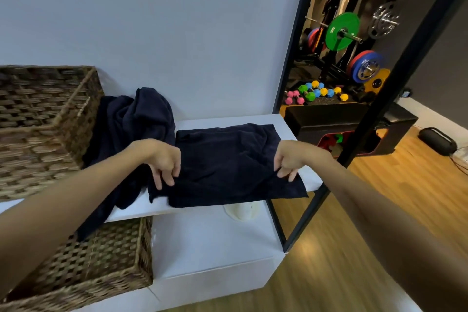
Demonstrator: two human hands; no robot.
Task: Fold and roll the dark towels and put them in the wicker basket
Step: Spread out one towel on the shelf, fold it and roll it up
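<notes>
Pinching the near corners of the dark towel (228,162), your left hand (162,159) and right hand (291,159) each have fingers (169,177) curled onto the cloth. It lies spread on the white surface (228,119), long axis running left to right, its near hem hanging just over the front edge. If you lift unevenly, the fold will likely skew, and that overhang could slide off. A second dark towel (141,119) sits heaped beside your left hand, so you might snag it. One wicker basket (45,121) stands left, another (101,261) below.

Home gym: weight plates (342,31), dumbbells (317,92), wood floor (342,273)
</notes>
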